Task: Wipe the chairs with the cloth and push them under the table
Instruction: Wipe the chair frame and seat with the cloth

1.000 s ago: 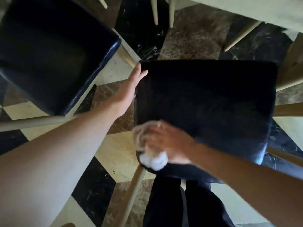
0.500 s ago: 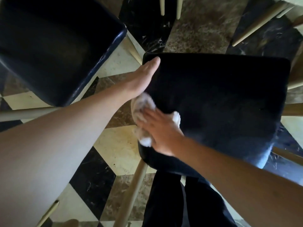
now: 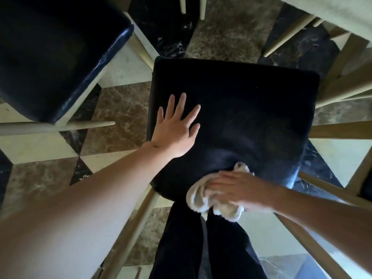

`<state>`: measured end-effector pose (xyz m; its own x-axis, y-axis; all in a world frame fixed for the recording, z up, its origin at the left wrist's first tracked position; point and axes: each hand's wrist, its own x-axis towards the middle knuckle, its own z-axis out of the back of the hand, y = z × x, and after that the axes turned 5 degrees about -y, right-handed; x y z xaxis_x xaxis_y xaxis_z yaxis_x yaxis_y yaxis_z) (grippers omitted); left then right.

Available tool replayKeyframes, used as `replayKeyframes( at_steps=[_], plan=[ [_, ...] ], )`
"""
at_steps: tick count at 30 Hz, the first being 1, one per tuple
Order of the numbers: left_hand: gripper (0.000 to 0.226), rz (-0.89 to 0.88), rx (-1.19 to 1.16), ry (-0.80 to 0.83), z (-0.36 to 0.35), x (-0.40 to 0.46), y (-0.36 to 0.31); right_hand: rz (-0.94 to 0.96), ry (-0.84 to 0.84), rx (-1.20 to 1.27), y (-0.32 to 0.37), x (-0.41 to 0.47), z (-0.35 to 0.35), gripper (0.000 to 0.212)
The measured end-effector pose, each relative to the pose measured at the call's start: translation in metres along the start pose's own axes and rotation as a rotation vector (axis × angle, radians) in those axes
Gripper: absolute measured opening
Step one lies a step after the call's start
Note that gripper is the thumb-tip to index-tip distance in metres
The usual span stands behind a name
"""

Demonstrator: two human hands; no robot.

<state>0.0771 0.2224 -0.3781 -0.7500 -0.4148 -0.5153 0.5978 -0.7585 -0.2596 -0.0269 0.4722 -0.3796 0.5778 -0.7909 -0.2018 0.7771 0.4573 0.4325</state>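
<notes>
Now, upper left of the frame, a second chair [image 3: 50, 57] stands out on the chequered floor [image 3: 124, 109], its dark seat well clear of the worktop [image 3: 342, 15] whose pale edge cuts the upper right corner, so that one is not pushed in yet. Centre frame, the chair [image 3: 251, 109] being worked sits pulled out too, seat facing up at us. By the look of it, we are mid-wipe on this seat, with both pushes left to do; whether the other chair has been wiped, I cannot tell.

Left hand [image 3: 175, 129] lies flat on the left part of the seat, fingers spread and released, palm down, the arm reaching in long from the lower left, bracing the chair. Moving right, the cloth [image 3: 209, 200], white and bunched, hangs over the near edge of the seat, lower centre. Right hand [image 3: 239, 190] is clenched on that cloth, knuckles up, pressing it at the front rim, forearm coming in from the lower right corner.
</notes>
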Motion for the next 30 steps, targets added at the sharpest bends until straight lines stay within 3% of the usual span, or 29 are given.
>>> replayKeyframes(
  at_steps=[3, 7, 10, 12, 14, 16, 19, 21, 23, 25, 27, 30],
  plan=[
    [0.057, 0.013, -0.018, -0.080, -0.015, -0.006, -0.005, -0.361, -0.179, 0.181, -0.060, -0.017, 0.025, 0.064],
    [0.058, 0.023, 0.003, -0.144, -0.026, -0.017, -0.007, -0.719, -0.329, 0.106, -0.122, -0.014, 0.048, 0.067],
    [0.061, 0.027, 0.024, -0.133, -0.036, -0.028, -0.015, -0.934, -0.430, 0.201, -0.122, -0.002, 0.040, 0.075],
    [0.063, 0.041, 0.032, -0.105, -0.039, -0.032, -0.020, -1.012, -0.435, 0.214, -0.101, 0.009, 0.034, 0.095],
    [0.063, 0.064, 0.019, -0.091, -0.039, -0.030, -0.022, -0.859, -0.274, 0.189, -0.068, 0.007, 0.023, 0.108],
    [0.066, 0.080, 0.020, -0.064, -0.038, -0.028, -0.021, -0.443, -0.064, 0.214, -0.025, -0.015, 0.003, 0.101],
    [0.072, 0.083, 0.068, -0.034, -0.041, -0.026, -0.022, 0.106, 0.185, 0.115, 0.019, -0.069, -0.019, 0.071],
    [0.074, 0.067, 0.083, -0.029, -0.042, -0.024, -0.023, 0.212, 0.246, 0.055, 0.018, -0.084, -0.023, 0.048],
    [0.080, 0.060, 0.077, -0.025, -0.042, -0.024, -0.022, 0.201, 0.212, 0.013, 0.000, -0.089, -0.023, 0.054],
    [0.088, 0.057, 0.087, -0.008, -0.043, -0.022, -0.022, 0.079, 0.150, -0.006, -0.026, -0.100, -0.016, 0.083],
    [0.098, 0.054, 0.118, 0.015, -0.043, -0.024, -0.021, -0.135, 0.052, 0.025, -0.054, -0.116, -0.006, 0.104],
    [0.108, 0.081, 0.146, 0.023, -0.042, -0.027, -0.025, -0.513, -0.119, 0.083, -0.088, -0.133, 0.009, 0.102]
  ],
)
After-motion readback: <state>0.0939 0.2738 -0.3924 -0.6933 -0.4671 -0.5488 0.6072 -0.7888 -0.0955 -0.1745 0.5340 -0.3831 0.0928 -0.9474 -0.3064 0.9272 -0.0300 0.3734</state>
